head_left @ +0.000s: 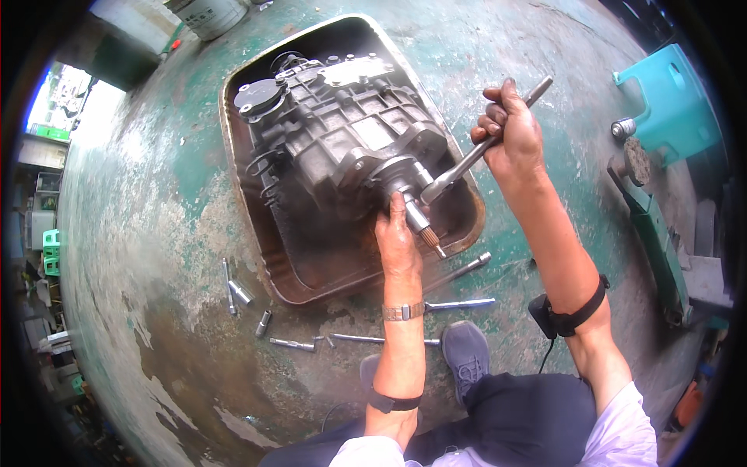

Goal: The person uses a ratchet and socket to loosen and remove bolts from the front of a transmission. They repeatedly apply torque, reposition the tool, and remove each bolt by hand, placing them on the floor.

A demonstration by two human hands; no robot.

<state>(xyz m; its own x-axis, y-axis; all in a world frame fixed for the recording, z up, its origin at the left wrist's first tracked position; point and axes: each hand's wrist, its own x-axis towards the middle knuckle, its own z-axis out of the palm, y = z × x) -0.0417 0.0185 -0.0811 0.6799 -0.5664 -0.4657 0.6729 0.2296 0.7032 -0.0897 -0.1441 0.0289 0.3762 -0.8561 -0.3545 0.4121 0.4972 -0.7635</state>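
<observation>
A grey cast-metal gearbox point(342, 132) lies on its side in a rusty metal pan point(292, 284). Out of its near end sticks a splined shaft point(424, 226), pointing toward me. My left hand point(398, 237) is closed at the base of this shaft, thumb on the collar; its other fingers are mostly hidden underneath. Wrapped around the handle of a long ratchet wrench point(467, 162) is my right hand point(510, 132), raised at the pan's right side. The wrench head sits beside the shaft, at the gearbox's front face; whether it is seated on a bolt I cannot tell.
Sockets point(241, 293) and extension bars point(459, 269) lie on the worn green floor between the pan and my shoes point(465, 354). At the right are a turquoise plastic stool point(673, 101) and a green metal stand point(654, 241). A white bucket point(208, 17) stands far left.
</observation>
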